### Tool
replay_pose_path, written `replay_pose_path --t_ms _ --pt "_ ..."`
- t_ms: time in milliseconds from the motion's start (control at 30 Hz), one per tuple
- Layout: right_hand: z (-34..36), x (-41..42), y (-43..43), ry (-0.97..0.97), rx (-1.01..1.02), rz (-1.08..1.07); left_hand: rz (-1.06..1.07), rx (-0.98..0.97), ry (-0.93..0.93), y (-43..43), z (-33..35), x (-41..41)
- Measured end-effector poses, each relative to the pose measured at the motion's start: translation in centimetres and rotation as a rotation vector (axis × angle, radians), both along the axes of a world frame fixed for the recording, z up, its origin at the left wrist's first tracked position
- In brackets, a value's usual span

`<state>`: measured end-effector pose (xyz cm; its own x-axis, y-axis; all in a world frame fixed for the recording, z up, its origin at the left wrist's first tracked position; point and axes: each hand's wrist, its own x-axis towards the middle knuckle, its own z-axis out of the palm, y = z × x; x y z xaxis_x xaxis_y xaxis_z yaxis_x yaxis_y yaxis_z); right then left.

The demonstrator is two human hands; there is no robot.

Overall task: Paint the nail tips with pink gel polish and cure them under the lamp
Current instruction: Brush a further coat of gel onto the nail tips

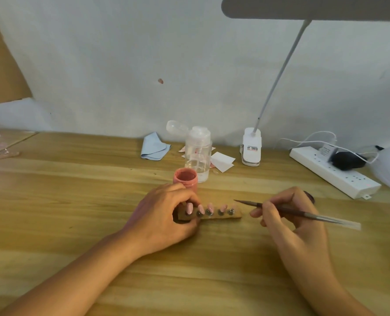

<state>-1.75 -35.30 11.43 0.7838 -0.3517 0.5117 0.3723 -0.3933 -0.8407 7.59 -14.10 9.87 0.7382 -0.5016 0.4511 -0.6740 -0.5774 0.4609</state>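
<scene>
- The left hands-side hand [164,215] lies on the counter [75,201] with its fingers curled round the left end of a brown holder strip [236,215], gripping it flat against the wood.
- A row of pink nail tips [210,207] stands on small metal mounts along that strip, just right of the left fingers.
- The right hand [287,215] pinches a thin brush [303,214] like a pen. The brush tip points left and hangs just above the right end of the strip, apart from the nail tips.
- An open jar of pink polish [186,177] stands right behind the left hand, its lid off.
- A clear pump bottle [198,153] with its cap flipped back is just behind the jar.
- A folded blue cloth [154,147] lies left of the bottle, near the wall, and white paper squares [222,161] lie to its right.
- A white clip-on desk lamp [251,147] stands further right, its neck rising to a head at the top of the view.
- A white power strip [333,173] with a black plug lies at the far right.
</scene>
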Motion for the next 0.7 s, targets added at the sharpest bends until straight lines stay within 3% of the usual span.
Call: replay_pose_path --t_ms 300,500,600,667,700 --pt "-0.5 0.1 -0.3 -0.016 -0.014 -0.006 -0.002 -0.005 0.005 0.0 0.0 0.0" --pt "0.2 0.3 -1.4 -0.168 0.041 -0.069 0.024 0.000 -0.008 0.0 0.0 -0.1" --pt "0.5 0.7 -5.0 0.002 -0.297 -0.254 0.018 -0.047 0.071 -0.1 0.0 -0.1" --pt "0.3 1.1 -7.3 0.327 -0.537 -0.404 0.013 -0.065 0.144 -0.3 0.1 -0.2" --pt "0.2 1.1 -8.0 0.497 -0.561 -0.429 0.017 -0.067 0.163 -0.5 0.2 -0.3"
